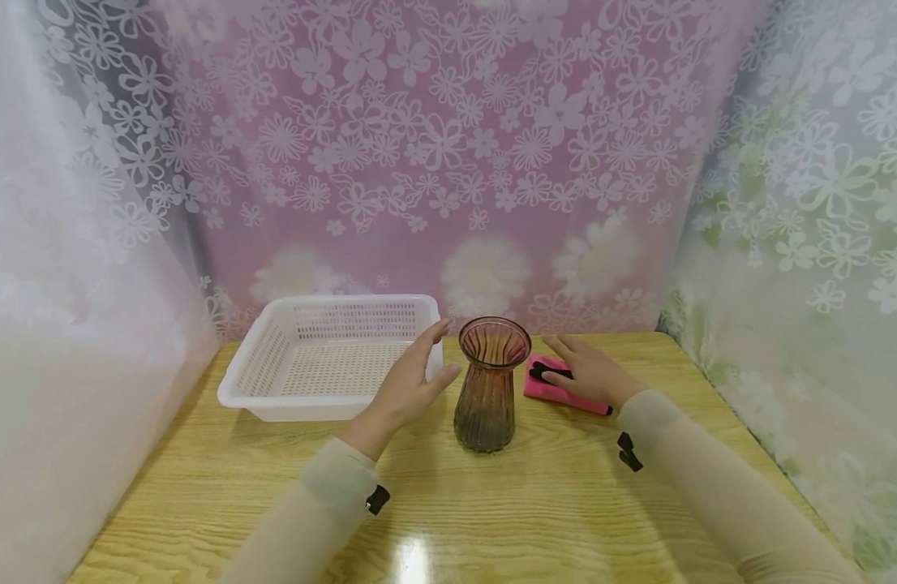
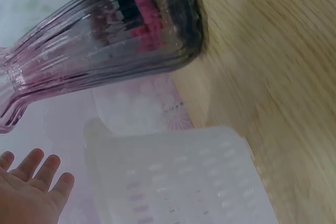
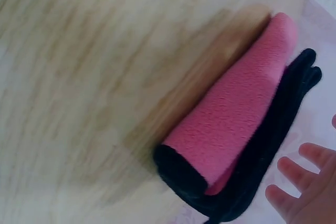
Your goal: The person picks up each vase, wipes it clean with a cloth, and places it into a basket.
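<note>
A ribbed, purple-tinted glass vase (image 1: pixel 490 381) stands upright on the wooden table (image 1: pixel 536 503). My left hand (image 1: pixel 430 357) is open just left of its neck, thumb close to the glass, holding nothing. In the left wrist view the vase (image 2: pixel 105 30) fills the top and my fingers (image 2: pixel 31 192) show at the lower left. My right hand (image 1: pixel 568 363) lies with straight fingers over a folded pink and black cloth (image 1: pixel 558 391) right of the vase. The right wrist view shows the cloth (image 3: pixel 236 114) with spread fingers (image 3: pixel 304 182) beside it; I cannot tell whether they touch it.
A white perforated plastic basket (image 1: pixel 273 401) sits at the back left of the table, also seen in the left wrist view as the basket (image 2: pixel 178 182). Floral curtains close in the back and both sides. Bare tabletop (image 3: pixel 79 77) lies in front of the vase.
</note>
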Available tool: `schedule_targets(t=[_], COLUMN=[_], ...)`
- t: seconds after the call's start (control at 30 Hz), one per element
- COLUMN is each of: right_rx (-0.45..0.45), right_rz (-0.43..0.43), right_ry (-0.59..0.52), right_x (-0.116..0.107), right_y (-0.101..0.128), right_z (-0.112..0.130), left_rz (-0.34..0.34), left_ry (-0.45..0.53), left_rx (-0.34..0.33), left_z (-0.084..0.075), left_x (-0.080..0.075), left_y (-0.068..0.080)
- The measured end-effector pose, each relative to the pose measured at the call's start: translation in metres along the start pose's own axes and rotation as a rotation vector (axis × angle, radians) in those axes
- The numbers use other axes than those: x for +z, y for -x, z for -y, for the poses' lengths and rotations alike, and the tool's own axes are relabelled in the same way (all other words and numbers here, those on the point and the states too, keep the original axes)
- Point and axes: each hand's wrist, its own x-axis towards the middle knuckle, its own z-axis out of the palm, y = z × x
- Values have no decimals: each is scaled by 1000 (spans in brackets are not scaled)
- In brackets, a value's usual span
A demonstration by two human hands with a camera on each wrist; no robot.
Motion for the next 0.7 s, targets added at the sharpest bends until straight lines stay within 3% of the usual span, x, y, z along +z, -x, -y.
schedule_targets(t=[0.37,0.7], right_rx=[6,25], right_rz=[14,41], right_ry=[-29,-7], right_x=[9,22], right_y=[0,-1], right_z=[-4,-5], left_rz=[-41,-25], left_ry=[234,396], left_rx=[-30,-81], left_z=[-6,-11], left_x=[18,32], left_y=[-9,-16])
